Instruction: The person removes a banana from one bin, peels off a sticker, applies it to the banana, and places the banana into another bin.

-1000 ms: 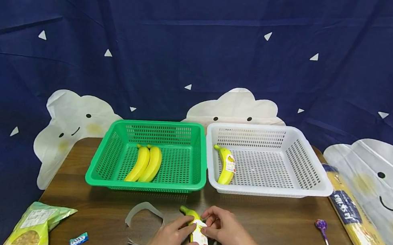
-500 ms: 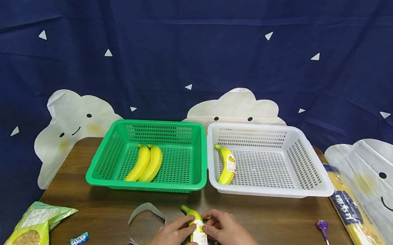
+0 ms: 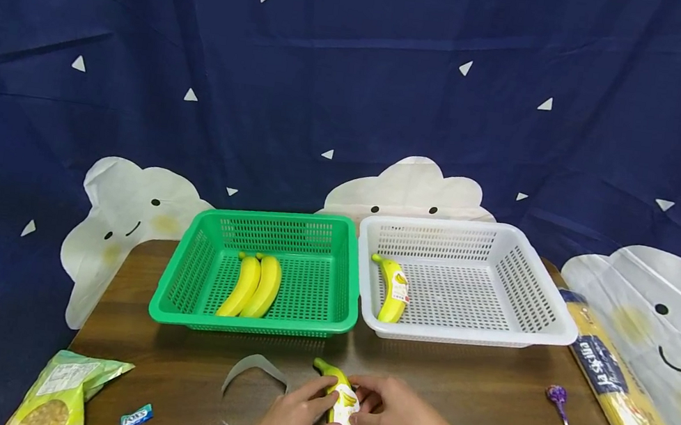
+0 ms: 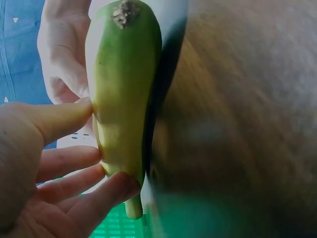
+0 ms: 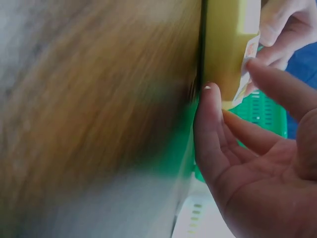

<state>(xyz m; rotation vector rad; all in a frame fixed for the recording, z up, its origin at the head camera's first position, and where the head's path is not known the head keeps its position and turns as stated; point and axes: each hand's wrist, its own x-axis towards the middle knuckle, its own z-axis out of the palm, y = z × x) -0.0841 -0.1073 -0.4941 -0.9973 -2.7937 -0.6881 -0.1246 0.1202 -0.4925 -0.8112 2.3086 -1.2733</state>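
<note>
A yellow banana with a green stem end (image 3: 326, 370) lies on the table at the front centre. Across its upper side is a white label (image 3: 345, 411) with a banana picture. From the left, my left hand (image 3: 291, 421) holds the banana, fingertips along the label's left edge. In the left wrist view its thumb and fingers (image 4: 69, 166) touch the green-tipped banana (image 4: 121, 84). My right hand (image 3: 396, 412) grips the banana's right side, thumb on the label's right edge. The right wrist view has that thumb (image 5: 280, 89) on the label (image 5: 251, 47), another finger against the banana's side.
Behind stand a green basket (image 3: 249, 323) holding two bananas (image 3: 253, 287) and a white basket (image 3: 465, 335) with one labelled banana (image 3: 393, 292). A curled pale strip (image 3: 257, 363), a snack bag (image 3: 61, 391) and a blue sweet (image 3: 136, 418) lie left; a lollipop (image 3: 557, 397) and pasta pack (image 3: 618, 377), right.
My right thumb has slid along the label's right edge toward the person, uncovering the printed banana picture. The left hand keeps nearly the same hold. The head view has tilted slightly.
</note>
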